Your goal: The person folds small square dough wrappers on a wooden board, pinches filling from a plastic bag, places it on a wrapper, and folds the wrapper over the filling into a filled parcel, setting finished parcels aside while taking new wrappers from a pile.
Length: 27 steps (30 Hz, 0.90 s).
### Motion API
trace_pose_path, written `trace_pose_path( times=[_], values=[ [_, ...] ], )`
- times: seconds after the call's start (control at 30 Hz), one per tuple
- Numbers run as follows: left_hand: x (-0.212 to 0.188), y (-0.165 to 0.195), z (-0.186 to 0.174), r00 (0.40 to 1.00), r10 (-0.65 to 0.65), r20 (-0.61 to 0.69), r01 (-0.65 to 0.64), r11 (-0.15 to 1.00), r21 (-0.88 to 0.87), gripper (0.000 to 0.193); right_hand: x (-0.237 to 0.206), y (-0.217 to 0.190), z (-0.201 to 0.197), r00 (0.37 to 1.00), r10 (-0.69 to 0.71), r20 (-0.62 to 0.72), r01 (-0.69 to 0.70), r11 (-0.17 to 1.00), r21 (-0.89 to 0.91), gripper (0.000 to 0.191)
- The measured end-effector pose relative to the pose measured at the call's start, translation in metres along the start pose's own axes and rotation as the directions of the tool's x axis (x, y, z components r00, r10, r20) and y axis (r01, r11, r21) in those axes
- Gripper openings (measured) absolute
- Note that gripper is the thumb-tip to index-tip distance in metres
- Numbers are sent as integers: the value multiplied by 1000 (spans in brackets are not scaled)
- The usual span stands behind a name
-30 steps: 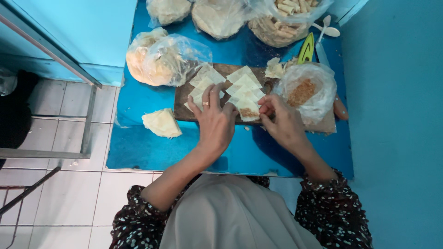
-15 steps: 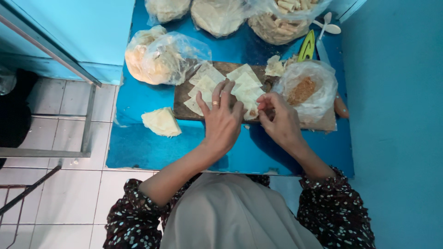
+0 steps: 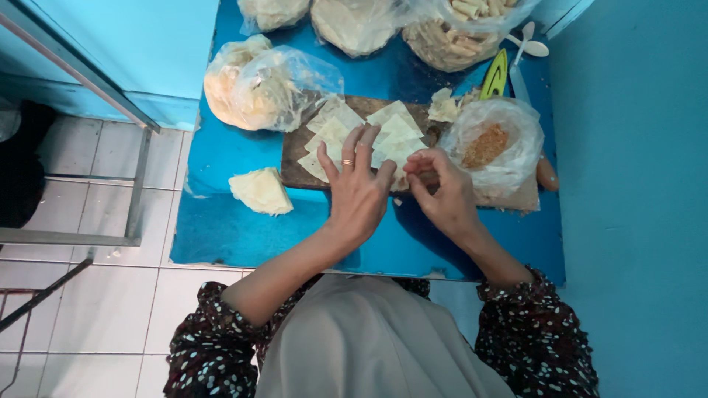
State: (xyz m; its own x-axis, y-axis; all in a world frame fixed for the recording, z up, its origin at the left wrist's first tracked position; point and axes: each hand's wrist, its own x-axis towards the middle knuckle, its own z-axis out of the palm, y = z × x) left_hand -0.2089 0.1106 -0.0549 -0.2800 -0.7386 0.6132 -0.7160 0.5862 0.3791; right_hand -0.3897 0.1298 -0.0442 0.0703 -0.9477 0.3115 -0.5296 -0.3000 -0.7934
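my left hand [image 3: 360, 193] lies spread flat on the pastry squares [image 3: 398, 136] while my right hand [image 3: 441, 193] pinches one shut; next, i judge, another small careful fold.

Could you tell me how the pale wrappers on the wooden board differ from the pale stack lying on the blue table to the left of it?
The wrappers on the board are spread out in overlapping, fanned sheets, while the stack on the table sits as one compact pile. The left hand rests on the board's wrappers and the right hand pinches something beside them; the stack lies untouched, apart from both hands. The board's wrappers lie on the wooden board; the stack lies on the blue table. Both are thin, pale cream sheets.
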Motion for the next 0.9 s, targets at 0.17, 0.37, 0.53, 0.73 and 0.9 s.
trace_pose_path(
  times=[0.17,0.37,0.53,0.73,0.9],
  values=[
    [0,-2,-3,1000,-3,-28,2,1000,-30,12,-1,6,2,1000,-5,2,5,999,49,34],
    [0,-5,-6,997,52,65,-52,999,1,8,-3,15,1,994,-100,43,102,994,-42,31],
    [-3,-16,-11,940,309,143,-328,933,145,21,-2,12,-14,975,-170,143,184,979,-90,32],
    [9,-25,-4,926,322,199,-333,943,23,10,6,8,-25,933,-230,277,264,960,-94,46],
    [20,-32,-4,960,243,141,-216,959,-184,17,16,5,-22,938,-251,239,292,944,-152,37]
  ],
)
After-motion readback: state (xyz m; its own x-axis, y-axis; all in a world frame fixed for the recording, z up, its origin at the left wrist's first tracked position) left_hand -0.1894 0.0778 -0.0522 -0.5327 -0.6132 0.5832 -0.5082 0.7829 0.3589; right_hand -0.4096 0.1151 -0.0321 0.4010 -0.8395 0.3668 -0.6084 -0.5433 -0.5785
